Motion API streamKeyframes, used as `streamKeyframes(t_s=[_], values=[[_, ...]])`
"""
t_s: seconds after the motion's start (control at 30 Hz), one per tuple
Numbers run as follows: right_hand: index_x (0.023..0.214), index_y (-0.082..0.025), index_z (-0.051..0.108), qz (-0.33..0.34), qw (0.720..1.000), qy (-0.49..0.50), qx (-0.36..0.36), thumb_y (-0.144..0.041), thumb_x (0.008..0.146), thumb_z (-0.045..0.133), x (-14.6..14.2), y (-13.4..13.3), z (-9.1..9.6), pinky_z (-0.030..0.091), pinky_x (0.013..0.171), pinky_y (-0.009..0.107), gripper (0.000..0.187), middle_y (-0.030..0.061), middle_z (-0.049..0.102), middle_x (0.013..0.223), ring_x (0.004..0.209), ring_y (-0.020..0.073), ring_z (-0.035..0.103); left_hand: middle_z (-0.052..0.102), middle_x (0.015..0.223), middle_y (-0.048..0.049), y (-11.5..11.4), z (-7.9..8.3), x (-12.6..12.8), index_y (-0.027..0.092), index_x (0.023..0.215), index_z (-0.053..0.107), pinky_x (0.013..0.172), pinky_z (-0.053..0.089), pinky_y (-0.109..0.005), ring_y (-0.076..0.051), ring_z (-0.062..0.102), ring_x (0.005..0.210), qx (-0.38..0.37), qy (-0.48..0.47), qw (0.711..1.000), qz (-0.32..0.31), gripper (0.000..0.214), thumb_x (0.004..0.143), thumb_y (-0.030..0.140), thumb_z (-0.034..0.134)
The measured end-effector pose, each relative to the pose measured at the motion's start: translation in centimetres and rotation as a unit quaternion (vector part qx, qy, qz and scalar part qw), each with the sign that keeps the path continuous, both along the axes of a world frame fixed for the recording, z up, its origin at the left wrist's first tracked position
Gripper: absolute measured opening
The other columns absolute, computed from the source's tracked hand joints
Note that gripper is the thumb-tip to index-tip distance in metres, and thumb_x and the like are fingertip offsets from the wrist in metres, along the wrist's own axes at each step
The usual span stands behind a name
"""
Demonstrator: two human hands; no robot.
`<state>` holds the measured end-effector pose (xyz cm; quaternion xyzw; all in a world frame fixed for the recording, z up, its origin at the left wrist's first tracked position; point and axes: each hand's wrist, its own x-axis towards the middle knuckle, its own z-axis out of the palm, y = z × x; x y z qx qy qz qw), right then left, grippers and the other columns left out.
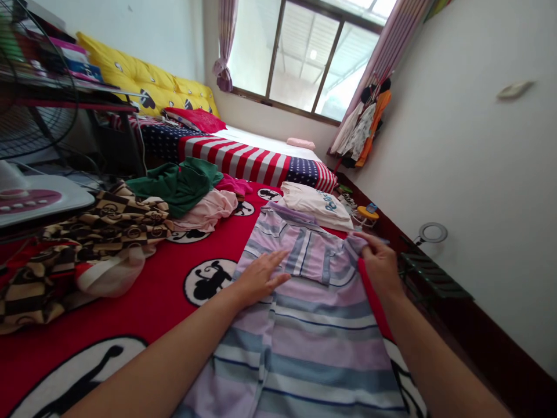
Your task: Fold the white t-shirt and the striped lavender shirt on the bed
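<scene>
A striped garment (322,342) in lilac, grey-blue and white is spread over the red carpet (174,313) in front of me. Across its upper part lies a panel with stripes running the other way. My left hand (261,277) rests flat on the cloth, fingers spread. At the garment's upper right corner, my right hand (379,261) pinches the lilac edge between thumb and fingers. Just beyond the far edge sits a folded white T-shirt (313,204) with blue lettering.
Loose clothes lie to the left: a green garment (178,184), a pale pink one (206,210) and a brown checkered cloth (117,217). A fan base (39,194) stands at far left. A bed (243,159) is behind; a dark green rack (435,276) stands right.
</scene>
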<state>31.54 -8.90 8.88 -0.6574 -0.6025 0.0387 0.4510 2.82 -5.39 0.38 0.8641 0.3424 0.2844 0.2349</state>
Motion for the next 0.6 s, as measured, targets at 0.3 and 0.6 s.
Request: streamKeyframes(t_s=[0.3,0.6], values=[[0.112,-0.022,0.063,0.178,0.970,-0.026,-0.162,-0.038,0.085,0.056,-5.0,-8.1,-0.3,0.054,0.079,0.032,0.032,0.0084,0.067,0.110,0.094,0.0201,0.066,0.065,0.108,-0.0168,0.7,0.8,-0.6,0.009,0.127,0.048,0.085,0.048,-0.040,-0.032,0.063,0.102,-0.074,-0.076,0.988,0.115,0.058,0.087,0.052,0.047],[0.096,-0.025,0.064,-0.019,0.911,-0.132,-0.391,-0.040,0.070,0.066,-0.3,-21.1,-4.7,0.046,0.061,0.024,0.030,0.0002,0.067,0.080,0.069,0.0177,0.063,0.066,0.104,-0.0147,0.7,1.1,-0.3,0.008,0.135,0.039,0.079,0.049,-0.037,-0.031,0.064,0.094,-0.041,-0.010,0.988,0.145,0.066,0.082,0.042,0.057]])
